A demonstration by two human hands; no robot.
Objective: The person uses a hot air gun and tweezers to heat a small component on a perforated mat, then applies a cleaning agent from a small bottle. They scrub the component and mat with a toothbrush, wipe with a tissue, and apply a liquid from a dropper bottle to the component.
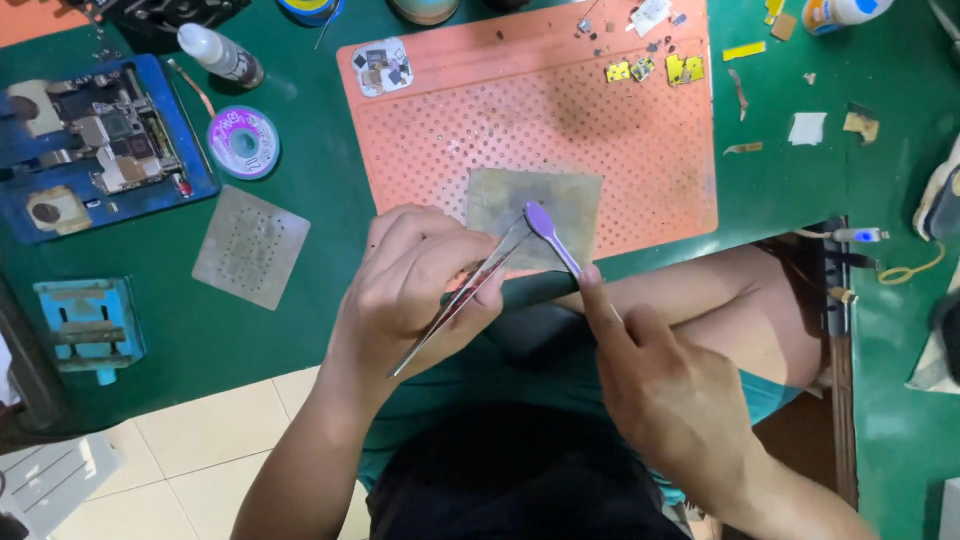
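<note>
Left hand [415, 285] curled tight around metal tweezers [462, 298], thumb and fingers pinched shut on the shaft, tips angled up and away toward a thin square metal stencil [535, 205]. Right hand [665, 385] closed on a slim spatula tool [553, 238], index finger stretched along the handle, purple rounded blade just past the fingertip and meeting the tweezer tips. Tool tips touching or nearly touching over the lower part of the stencil; cannot tell whether anything tiny sits pinched between them. Stencil lying flat on an orange perforated work mat [640, 150], directly beyond both sets of fingertips.

Farther beyond the fingers, at the far edge of the mat, small yellow and dark chips and scraps [655, 68]. Off to the left of the left-hand knuckles, a second grey stencil plate [251, 246] flat on the green bench mat [300, 330], well apart from the hand. Beyond that, a purple-and-green spool of wick [243, 141] and a white squeeze bottle [220, 54] lying tilted. Farther left, a blue holder [195, 180] clamping a bare circuit board [120, 135], and nearer the body a small light-blue fixture [90, 325]. To the right of the right hand, a cable plug [858, 235] at the bench edge, with paper scraps [808, 128] beyond it.
</note>
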